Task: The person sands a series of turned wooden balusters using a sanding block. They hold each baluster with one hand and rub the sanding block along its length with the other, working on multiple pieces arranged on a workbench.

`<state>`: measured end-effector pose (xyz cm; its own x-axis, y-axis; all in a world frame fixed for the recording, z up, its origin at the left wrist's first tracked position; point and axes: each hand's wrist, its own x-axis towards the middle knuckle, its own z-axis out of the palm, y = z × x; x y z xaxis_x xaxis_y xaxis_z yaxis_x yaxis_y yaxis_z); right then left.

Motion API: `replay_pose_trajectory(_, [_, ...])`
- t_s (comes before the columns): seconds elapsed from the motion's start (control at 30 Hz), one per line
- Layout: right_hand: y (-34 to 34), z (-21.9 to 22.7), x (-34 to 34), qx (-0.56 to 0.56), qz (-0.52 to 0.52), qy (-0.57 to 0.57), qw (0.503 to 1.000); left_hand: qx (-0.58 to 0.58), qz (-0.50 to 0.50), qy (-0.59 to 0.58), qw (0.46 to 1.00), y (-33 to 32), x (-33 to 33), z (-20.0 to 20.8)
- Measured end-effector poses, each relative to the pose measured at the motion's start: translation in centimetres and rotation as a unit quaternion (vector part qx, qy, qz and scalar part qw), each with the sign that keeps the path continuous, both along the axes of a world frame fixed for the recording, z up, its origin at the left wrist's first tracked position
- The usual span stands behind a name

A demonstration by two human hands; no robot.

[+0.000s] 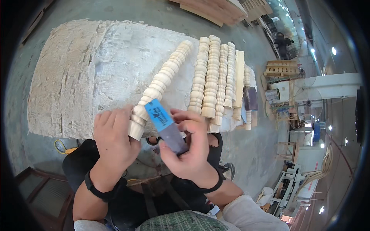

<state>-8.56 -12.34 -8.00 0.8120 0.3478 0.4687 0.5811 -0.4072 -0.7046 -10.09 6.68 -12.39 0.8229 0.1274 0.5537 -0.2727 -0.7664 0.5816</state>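
Note:
A pale turned wooden spindle with beads and grooves lies slantwise on the padded work surface, its thin end far off to the right. My left hand is closed round its near end, the thumb by the square-cut tip. Between the thumb and fingers of my right hand is a sanding sponge, grey-purple with a bright blue printed face at its upper end. The sponge is tilted just right of the spindle's near part; whether it touches the wood I cannot tell.
The padded work surface has a rough, whitish, dusty cover. Several turned spindles lie side by side on its right, with a dark sanding block beyond them. A wooden pallet and machinery stand farther right. A yellow item lies below left.

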Motion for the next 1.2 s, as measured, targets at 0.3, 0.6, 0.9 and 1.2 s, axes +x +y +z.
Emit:
replay_pose_trajectory(0.3, [0.5, 0.2, -1.2, -0.034, 0.06, 0.014, 0.998, 0.024, 0.009, 0.022, 0.999, 0.3, -0.3, -0.8])
replay_pose_trajectory(0.6, [2.0, -0.1, 0.9, -0.072, 0.055, -0.076, 0.993, 0.083, -0.061, 0.02, 0.994, 0.5, 0.2, -1.7])
replay_pose_trajectory(0.9, [-0.2, -2.3, 0.0, 0.039, 0.066, -0.006, 0.997, 0.125, -0.059, 0.12, 0.983, 1.9, -1.1, -3.4])
replay_pose_trajectory(1.2, [4.2, 0.1, 2.1, 0.042, 0.076, -0.053, 0.995, -0.084, -0.109, 0.105, 0.985, 1.9, -0.8, -4.2])
